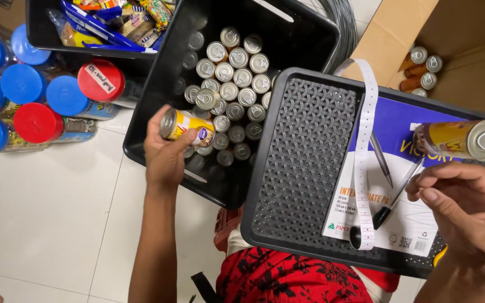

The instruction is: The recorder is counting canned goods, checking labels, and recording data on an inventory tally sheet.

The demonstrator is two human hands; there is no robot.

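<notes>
Two yellow cans were in hand: left hand (166, 154) gripped one can (187, 125) over the black crate (152, 120), which was largely filled with upright cans (232, 78). Right hand (470, 210) held a second can (461, 140) at its fingertips above the upturned crate (304, 163) bearing notepad (391, 219) and pens (381, 160). Few cans remained in the cardboard box (467, 50).

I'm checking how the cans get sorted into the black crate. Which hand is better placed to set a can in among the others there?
Probably the left hand: it holds a yellow can right over the black crate of upright cans. The right hand sits over the upturned crate, near another can, farther away.
</notes>
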